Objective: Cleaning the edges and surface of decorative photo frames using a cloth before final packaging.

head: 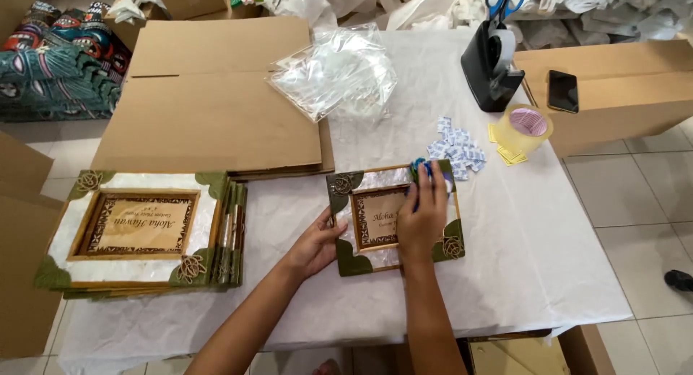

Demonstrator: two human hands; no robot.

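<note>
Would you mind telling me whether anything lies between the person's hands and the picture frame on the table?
Nothing visible does. The left hand already grips the picture frame at its left edge, and the right hand rests on its face, holding a blue object at the top edge.

Premises: a small craft packing workroom. Evidence: white-covered bench (505, 274) carrying flattened brown cardboard cartons (209, 101) at upper left, clear plastic sleeves (336, 72) at top centre, black tape dispenser (491, 68) and yellowish tape roll (527, 126) at upper right, stacked shell-faced picture frames (141, 234) at left.
</note>
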